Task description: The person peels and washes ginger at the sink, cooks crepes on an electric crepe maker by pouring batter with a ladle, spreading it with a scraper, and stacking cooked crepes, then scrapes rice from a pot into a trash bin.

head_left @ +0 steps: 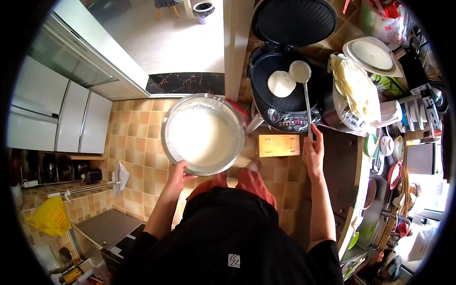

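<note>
My left hand [178,176] grips the near rim of a large metal bowl [166,137], which holds pale, creamy batter [205,135]. In my right hand [313,152] is the handle of a ladle [307,102], its fingers wrapped round it. The ladle's bowl, coated with batter, is over the dark plate of an open electric griddle [266,69]. A round pool of white batter [281,84] lies on that plate, right beside the ladle's bowl. The griddle's black lid [294,21] stands raised at the back.
Right of the griddle stands a cooker-like appliance [335,114] with a pale cloth [354,88] draped over it. A wooden board [279,145] shows below the griddle's front. Dishes and a sink [375,204] line the right side. A doorway sill [185,84] lies ahead on the left.
</note>
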`<state>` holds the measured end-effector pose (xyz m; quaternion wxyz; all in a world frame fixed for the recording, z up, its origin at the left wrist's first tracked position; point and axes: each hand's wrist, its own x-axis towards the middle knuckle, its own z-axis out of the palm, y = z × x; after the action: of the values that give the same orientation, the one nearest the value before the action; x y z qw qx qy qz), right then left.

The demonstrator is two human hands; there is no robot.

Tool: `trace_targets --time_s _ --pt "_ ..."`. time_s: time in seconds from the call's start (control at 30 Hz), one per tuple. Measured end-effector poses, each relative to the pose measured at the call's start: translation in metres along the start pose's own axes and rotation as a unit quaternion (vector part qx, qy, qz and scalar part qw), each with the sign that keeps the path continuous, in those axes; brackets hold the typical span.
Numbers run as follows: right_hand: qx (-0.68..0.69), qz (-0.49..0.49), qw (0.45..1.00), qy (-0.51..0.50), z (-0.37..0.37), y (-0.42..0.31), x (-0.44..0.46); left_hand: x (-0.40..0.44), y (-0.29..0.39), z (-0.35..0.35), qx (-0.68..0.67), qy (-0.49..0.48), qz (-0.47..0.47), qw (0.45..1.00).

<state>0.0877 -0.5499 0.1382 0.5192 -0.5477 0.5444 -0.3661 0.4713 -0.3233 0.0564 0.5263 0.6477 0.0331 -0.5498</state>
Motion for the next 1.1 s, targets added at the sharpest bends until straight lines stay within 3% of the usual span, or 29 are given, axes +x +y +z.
trace_targets --time_s 0.07,0.1,0.13,0.2,0.27,0.4,0.53,0.7,0.8,0.87,0.93,0.97,1.0,1.1 --pt "0.301 0.115 0.947 -0.011 0.008 -0.027 -0.006 0.014 -0.01 0.001 0.021 -0.007 -0.029 0.999" --pt "0.488 0.143 0.858 -0.077 0.001 -0.018 -0.003 0.022 -0.015 0.004 0.031 0.003 -0.048 0.998" --pt "0.653 0.161 0.727 -0.139 -0.008 -0.003 -0.002 0.028 -0.019 0.007 0.037 -0.007 -0.059 0.998" --pt "0.753 0.212 0.602 -0.16 -0.008 0.01 -0.02 0.036 -0.027 0.013 0.048 -0.024 -0.08 0.995" --pt "0.769 0.244 0.569 -0.158 -0.002 0.004 -0.053 0.042 -0.034 0.022 0.06 -0.057 -0.094 0.992" --pt "0.678 0.282 0.665 -0.14 -0.003 0.029 -0.126 0.06 -0.054 0.037 0.104 -0.078 -0.137 0.982" --pt "0.536 0.362 0.737 -0.198 0.006 0.046 -0.167 0.064 -0.07 0.059 0.135 -0.101 -0.157 0.973" --pt "0.393 0.428 0.806 -0.111 0.037 0.086 -0.176 0.074 -0.109 0.083 0.154 -0.12 -0.183 0.963" --pt "0.358 0.383 0.847 -0.089 0.049 0.132 -0.169 0.088 -0.137 0.104 0.174 -0.132 -0.204 0.954" --pt "0.303 0.412 0.858 -0.045 0.051 0.132 -0.159 0.102 -0.156 0.124 0.175 -0.143 -0.231 0.946" --pt "0.185 0.385 0.902 -0.063 0.04 0.157 -0.158 0.118 -0.178 0.146 0.171 -0.145 -0.244 0.943" --pt "0.024 0.297 0.953 -0.064 0.028 0.178 -0.163 0.128 -0.189 0.156 0.168 -0.154 -0.245 0.942" --pt "-0.142 0.205 0.966 -0.063 0.013 0.2 -0.164 0.138 -0.199 0.167 0.165 -0.162 -0.249 0.941" --pt "-0.218 0.158 0.961 0.066 -0.075 0.189 -0.146 0.172 -0.224 0.194 0.179 -0.173 -0.257 0.934"
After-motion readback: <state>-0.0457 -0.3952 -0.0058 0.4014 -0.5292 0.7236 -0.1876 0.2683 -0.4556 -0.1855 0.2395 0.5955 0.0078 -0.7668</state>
